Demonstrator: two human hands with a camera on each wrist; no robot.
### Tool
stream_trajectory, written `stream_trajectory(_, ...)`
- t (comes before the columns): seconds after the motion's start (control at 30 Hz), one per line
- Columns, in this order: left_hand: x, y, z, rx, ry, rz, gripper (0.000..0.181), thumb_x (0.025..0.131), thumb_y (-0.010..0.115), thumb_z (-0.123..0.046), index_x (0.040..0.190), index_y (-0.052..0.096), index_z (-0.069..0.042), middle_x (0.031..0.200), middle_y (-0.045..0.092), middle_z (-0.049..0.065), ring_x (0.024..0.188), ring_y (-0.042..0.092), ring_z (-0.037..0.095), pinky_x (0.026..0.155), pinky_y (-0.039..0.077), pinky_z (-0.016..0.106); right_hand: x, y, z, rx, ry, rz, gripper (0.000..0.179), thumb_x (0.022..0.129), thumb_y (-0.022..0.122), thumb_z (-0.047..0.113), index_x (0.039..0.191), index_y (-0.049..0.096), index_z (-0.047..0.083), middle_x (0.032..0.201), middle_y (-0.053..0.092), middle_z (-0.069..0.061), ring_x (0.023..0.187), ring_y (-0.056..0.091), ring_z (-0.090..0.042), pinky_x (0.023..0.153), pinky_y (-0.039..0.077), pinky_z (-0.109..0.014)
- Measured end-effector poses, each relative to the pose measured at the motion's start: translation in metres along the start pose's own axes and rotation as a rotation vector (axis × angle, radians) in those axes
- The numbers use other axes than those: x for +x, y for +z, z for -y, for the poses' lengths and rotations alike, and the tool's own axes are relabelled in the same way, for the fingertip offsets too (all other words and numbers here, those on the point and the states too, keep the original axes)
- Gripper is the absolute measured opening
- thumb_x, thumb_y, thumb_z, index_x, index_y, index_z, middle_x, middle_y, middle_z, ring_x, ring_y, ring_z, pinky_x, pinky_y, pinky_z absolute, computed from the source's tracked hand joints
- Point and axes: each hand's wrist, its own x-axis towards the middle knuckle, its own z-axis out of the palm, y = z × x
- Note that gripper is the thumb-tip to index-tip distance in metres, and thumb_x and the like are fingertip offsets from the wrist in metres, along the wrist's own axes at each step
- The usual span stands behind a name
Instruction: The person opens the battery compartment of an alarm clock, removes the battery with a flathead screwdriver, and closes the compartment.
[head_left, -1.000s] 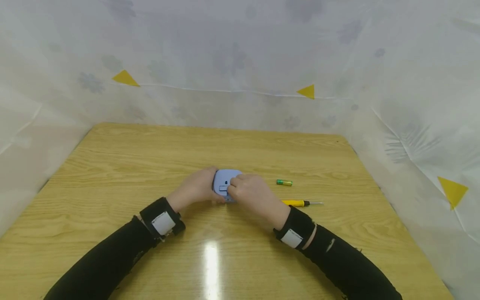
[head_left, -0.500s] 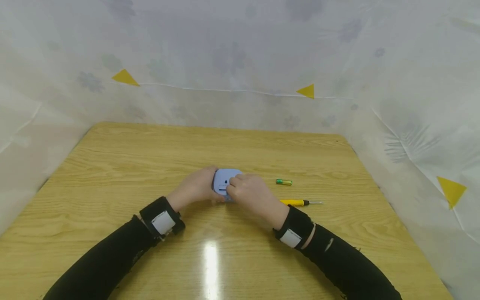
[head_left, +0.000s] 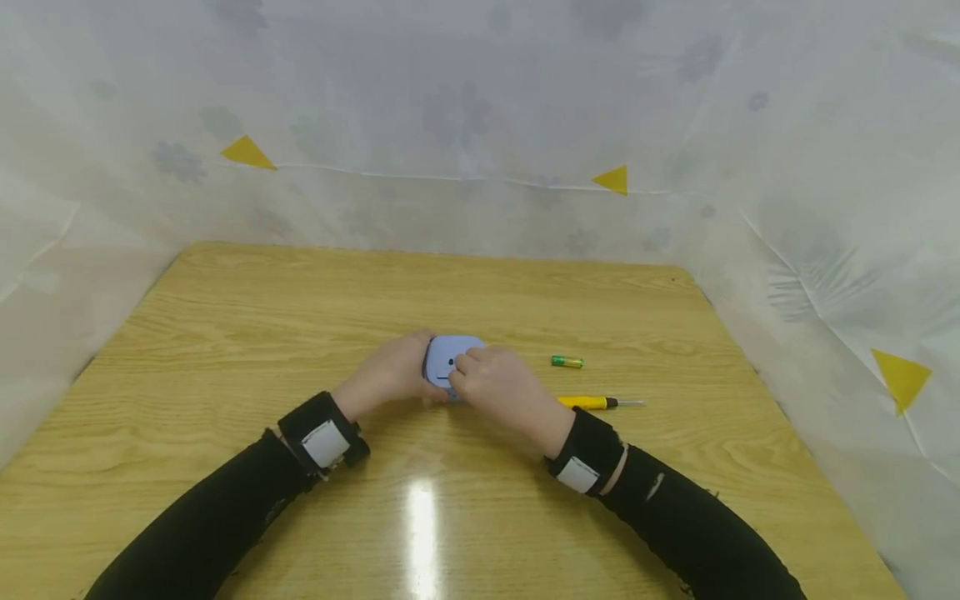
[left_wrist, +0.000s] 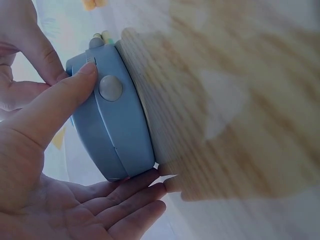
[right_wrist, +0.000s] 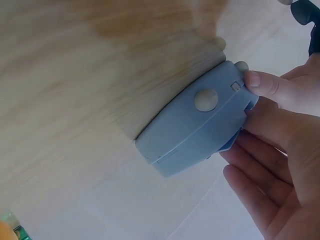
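Note:
A pale blue, rounded-square alarm clock (head_left: 453, 345) lies face down on the wooden table, its back with a small dark knob showing. My left hand (head_left: 393, 371) holds it from the left; in the left wrist view the thumb presses one side, near a round grey button (left_wrist: 110, 88), while the fingers lie along the edge below. From the right, my right hand (head_left: 502, 387) bends over the back. In the right wrist view its thumb and fingers pinch at a tilted blue battery cover (right_wrist: 231, 142) there, largely hidden by the fingers.
A green and gold battery (head_left: 567, 362) lies right of the clock. Nearer, a screwdriver (head_left: 600, 403) with a yellow handle points right, its handle end hidden behind my right hand. A pale patterned sheet (head_left: 450, 100) with yellow triangles hangs round the table (head_left: 300, 283).
My right fingers have shifted slightly left across the clock's back and cover more of the slot beside them. My left hand keeps its hold; battery and screwdriver stay put.

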Motion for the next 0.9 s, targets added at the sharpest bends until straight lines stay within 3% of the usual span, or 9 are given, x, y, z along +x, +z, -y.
stream_trajectory(0.63, -0.0008, -0.0021, 0.0033, -0.007, -0.002, 0.003, 0.086, 0.075, 0.098, -0.032, 0.138, 0.055, 0.007, 0.126, 0.07, 0.022, 0.111, 0.069, 0.033, 0.099, 0.06, 0.048, 0.0042, 0.0027, 0.0025, 0.159, 0.105, 0.029, 0.007, 0.087, 0.085, 0.004, 0.088, 0.082, 0.011, 0.083, 0.073, 0.001, 0.074, 0.067, -0.011, 0.066, 0.06, -0.021)
stream_trajectory(0.9, -0.0011, -0.0024, 0.0017, -0.01, -0.019, 0.012, 0.087, 0.076, 0.098, -0.033, 0.14, 0.054, 0.006, 0.128, 0.069, 0.021, 0.112, 0.069, 0.033, 0.099, 0.06, 0.048, 0.0042, 0.0065, 0.0025, 0.158, 0.115, 0.015, 0.01, 0.086, 0.085, 0.003, 0.086, 0.081, 0.012, 0.081, 0.071, 0.002, 0.071, 0.064, -0.009, 0.062, 0.057, -0.02)
